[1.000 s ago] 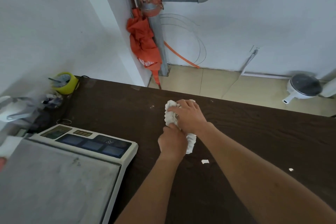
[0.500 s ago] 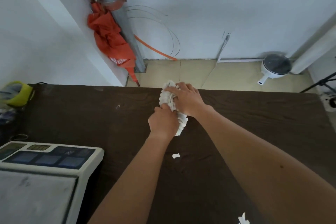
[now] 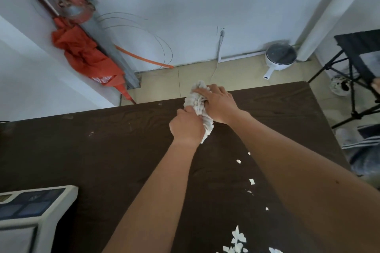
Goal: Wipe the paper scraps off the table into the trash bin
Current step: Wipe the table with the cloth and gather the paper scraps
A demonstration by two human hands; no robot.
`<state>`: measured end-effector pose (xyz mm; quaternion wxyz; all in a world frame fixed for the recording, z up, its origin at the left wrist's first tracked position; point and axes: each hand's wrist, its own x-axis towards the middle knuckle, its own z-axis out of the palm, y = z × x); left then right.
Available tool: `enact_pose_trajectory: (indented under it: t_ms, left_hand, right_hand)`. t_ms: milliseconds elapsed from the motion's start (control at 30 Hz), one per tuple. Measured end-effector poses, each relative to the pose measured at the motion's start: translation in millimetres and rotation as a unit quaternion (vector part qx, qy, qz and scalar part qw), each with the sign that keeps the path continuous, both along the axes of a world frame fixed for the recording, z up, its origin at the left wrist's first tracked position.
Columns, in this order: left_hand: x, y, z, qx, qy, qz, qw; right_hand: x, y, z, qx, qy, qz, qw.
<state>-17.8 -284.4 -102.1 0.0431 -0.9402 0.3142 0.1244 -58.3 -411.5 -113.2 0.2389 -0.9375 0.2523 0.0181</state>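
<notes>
Gripping bunched white cloth (image 3: 197, 99) w/ both hands: left hand (image 3: 186, 127) curled round near end, right hand (image 3: 219, 104) clamped over far end, at far edge of dark surface (image 3: 102, 150). W/ paper scraps (image 3: 238, 240) strewn on surface nearer than cloth, slightly right, well apart. W/ scale (image 3: 37, 211) far left of cloth.

Paper scraps (image 3: 238, 239) partly past bottom edge
</notes>
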Motion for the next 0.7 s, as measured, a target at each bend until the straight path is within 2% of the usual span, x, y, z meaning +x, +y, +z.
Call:
enact_pose_trajectory:
  t_ms: [500, 700]
  left_hand:
    - [-100.0, -121.9, -0.1, 0.018, -0.013, -0.097, 0.995]
    - [-130.7, -158.3, 4.8, 0.040, -0.035, -0.157, 0.986]
  right_hand:
    - [-119.0, -109.7, 2.1, -0.003, 0.010, -0.103, 0.995]
    - [-164.2, -132.9, -3.4, -0.041, -0.005, -0.170, 0.985]
